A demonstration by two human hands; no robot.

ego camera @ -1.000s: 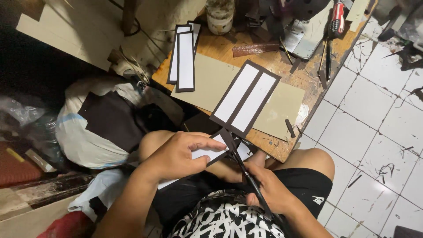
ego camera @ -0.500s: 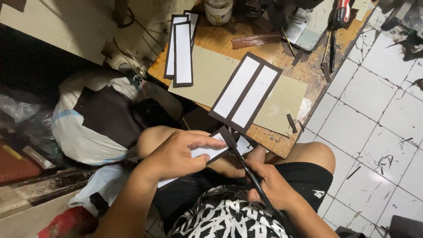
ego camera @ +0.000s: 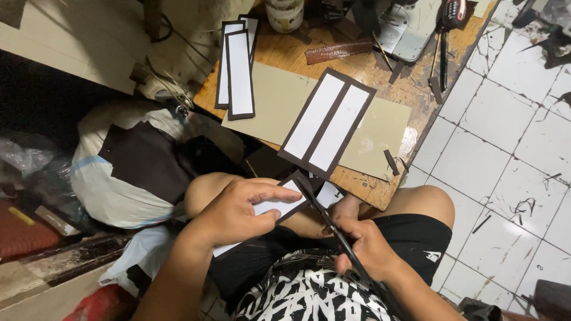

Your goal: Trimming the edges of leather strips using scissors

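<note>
Head view, the only one we have. Our left hand (ego camera: 238,211) lies flat over a white strip with a dark brown border (ego camera: 275,206), held above our lap near the bare knees. The left fingers (ego camera: 270,193) stretch along the top of the strip and the thumb presses from the near side, so the strip is pinched in that hand; its far end sticks out past the fingertips toward the table. Left forearm comes up from the bottom left, wrist straight, back of the hand facing the camera.

Our right hand (ego camera: 363,249) is clenched round the handles of black scissors (ego camera: 330,223). The blades run up and left from the fist, and their tip meets the strip's free end right beside the left fingertips. We cannot tell how far the blades are parted. Right forearm enters from the bottom right, angled inward.

Just beyond the knees is a wooden table (ego camera: 297,53). On it lies a beige sheet (ego camera: 273,101) with a wider double-strip panel (ego camera: 327,122) resting across it. More bordered strips (ego camera: 238,71) lie stacked at the table's left edge. White tiled floor (ego camera: 499,154) on the right.
</note>
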